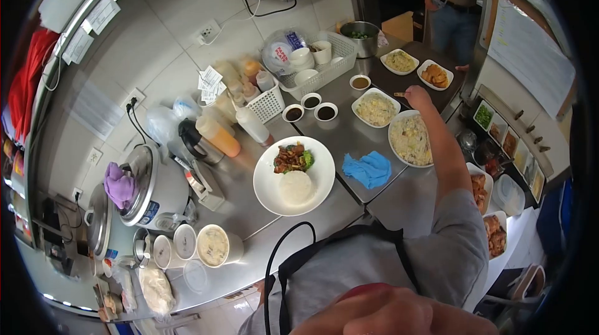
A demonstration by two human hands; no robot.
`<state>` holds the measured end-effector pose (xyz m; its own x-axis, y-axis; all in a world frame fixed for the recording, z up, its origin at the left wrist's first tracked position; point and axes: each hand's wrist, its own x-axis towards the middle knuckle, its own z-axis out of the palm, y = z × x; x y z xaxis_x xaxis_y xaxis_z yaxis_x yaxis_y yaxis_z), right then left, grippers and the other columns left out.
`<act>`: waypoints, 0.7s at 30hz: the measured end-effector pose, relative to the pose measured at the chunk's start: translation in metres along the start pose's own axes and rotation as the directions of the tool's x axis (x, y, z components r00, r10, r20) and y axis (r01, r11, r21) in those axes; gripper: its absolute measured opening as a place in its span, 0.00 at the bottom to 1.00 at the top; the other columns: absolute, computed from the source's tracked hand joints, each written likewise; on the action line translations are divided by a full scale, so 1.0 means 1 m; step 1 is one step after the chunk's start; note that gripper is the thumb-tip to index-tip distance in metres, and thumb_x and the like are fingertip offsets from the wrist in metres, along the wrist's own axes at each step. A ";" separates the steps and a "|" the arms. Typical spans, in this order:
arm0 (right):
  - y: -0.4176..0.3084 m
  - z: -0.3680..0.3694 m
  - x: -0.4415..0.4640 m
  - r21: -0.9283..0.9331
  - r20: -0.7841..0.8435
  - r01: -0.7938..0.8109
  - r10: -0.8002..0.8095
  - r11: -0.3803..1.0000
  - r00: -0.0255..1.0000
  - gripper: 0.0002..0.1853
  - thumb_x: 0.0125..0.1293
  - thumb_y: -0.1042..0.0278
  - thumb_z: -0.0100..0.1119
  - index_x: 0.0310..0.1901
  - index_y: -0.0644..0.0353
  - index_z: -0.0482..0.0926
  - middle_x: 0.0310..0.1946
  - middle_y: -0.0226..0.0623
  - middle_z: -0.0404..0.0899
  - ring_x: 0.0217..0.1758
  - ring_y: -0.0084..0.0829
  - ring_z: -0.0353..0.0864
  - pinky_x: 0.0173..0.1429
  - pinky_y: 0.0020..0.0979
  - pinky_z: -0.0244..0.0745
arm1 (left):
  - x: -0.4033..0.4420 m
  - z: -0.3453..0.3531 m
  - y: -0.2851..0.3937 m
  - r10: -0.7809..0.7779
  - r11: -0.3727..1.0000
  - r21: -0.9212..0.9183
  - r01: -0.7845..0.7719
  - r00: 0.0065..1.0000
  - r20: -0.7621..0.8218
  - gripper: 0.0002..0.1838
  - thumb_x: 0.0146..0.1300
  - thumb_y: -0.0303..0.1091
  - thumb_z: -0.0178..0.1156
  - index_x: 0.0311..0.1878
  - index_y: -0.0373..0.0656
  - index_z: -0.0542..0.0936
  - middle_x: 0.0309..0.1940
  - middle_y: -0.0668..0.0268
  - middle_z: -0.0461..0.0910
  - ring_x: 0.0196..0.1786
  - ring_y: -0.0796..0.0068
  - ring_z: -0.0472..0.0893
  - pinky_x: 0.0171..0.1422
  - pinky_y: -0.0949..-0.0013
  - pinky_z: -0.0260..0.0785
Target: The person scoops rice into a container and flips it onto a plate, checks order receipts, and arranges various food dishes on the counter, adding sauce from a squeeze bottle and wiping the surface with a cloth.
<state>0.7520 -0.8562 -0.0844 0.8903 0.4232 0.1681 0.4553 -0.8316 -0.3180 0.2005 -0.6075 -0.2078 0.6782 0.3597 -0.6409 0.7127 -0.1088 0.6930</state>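
Observation:
My right hand (418, 98) reaches across the steel counter with its fingers closed. A small brownish piece (399, 94) shows at the fingertips; its kind is too small to tell. Below the hand is a white oval dish of fried rice (410, 141), partly covered by my forearm. Just left of it stands a square white bowl of fried rice (375, 109). Nearer to me, a round white plate (265, 192) holds a rice mound (296, 188) and browned meat with broccoli (292, 158). My left hand is out of view.
A crumpled blue cloth (367, 169) lies mid-counter. Small sauce cups (326, 111) and a white basket (324, 79) stand behind. Rice cookers (156, 191) and squeeze bottles (217, 136) are at left. Food trays (497, 235) line the right. A person (454, 10) stands in the doorway.

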 end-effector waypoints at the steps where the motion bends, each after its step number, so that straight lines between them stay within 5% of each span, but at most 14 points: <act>1: 0.004 0.006 0.010 -0.054 0.026 -0.049 0.051 0.997 0.998 0.09 0.54 0.71 0.47 0.32 0.64 0.76 0.34 0.42 0.76 0.36 0.40 0.76 0.37 0.35 0.71 | -0.001 0.002 0.004 -0.006 1.000 -0.003 0.006 1.000 -0.008 0.14 0.56 0.40 0.46 0.33 0.39 0.74 0.24 0.62 0.74 0.28 0.75 0.72 0.32 0.73 0.63; 5: 0.008 0.020 0.040 -0.192 0.101 -0.192 0.214 0.962 0.971 0.09 0.54 0.71 0.49 0.33 0.63 0.78 0.36 0.44 0.76 0.39 0.39 0.76 0.39 0.36 0.73 | -0.005 0.009 0.017 -0.034 0.999 -0.007 0.034 0.999 -0.040 0.14 0.57 0.40 0.46 0.33 0.39 0.74 0.24 0.62 0.74 0.28 0.75 0.71 0.32 0.73 0.63; 14: -0.015 0.012 0.066 -0.314 0.312 -0.208 0.308 0.926 0.899 0.07 0.51 0.72 0.55 0.33 0.61 0.79 0.35 0.44 0.76 0.38 0.37 0.77 0.36 0.35 0.73 | -0.018 0.014 0.036 -0.086 0.996 -0.005 0.086 0.992 -0.087 0.14 0.57 0.40 0.46 0.33 0.39 0.74 0.24 0.62 0.74 0.27 0.76 0.71 0.31 0.73 0.62; 17: -0.017 0.008 0.069 -0.306 0.267 -0.218 0.304 0.927 0.915 0.10 0.47 0.70 0.60 0.34 0.60 0.79 0.35 0.43 0.77 0.39 0.38 0.77 0.36 0.36 0.73 | -0.023 0.012 0.038 -0.089 0.996 -0.004 0.089 0.991 -0.098 0.14 0.57 0.39 0.46 0.33 0.39 0.74 0.24 0.62 0.74 0.27 0.76 0.71 0.31 0.73 0.62; 21: -0.004 0.023 0.075 -0.244 0.224 -0.111 0.167 0.963 0.960 0.09 0.48 0.73 0.52 0.32 0.62 0.78 0.36 0.46 0.76 0.39 0.40 0.76 0.38 0.38 0.72 | -0.032 0.005 0.038 -0.083 0.996 0.018 0.085 0.991 -0.102 0.13 0.57 0.39 0.46 0.33 0.38 0.74 0.24 0.62 0.73 0.27 0.76 0.71 0.31 0.73 0.62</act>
<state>0.8170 -0.8126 -0.0919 0.9320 0.3480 -0.1012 0.3389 -0.9358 -0.0969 0.2063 -0.6282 -0.1627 0.5949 0.4602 -0.6590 0.7708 -0.0944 0.6300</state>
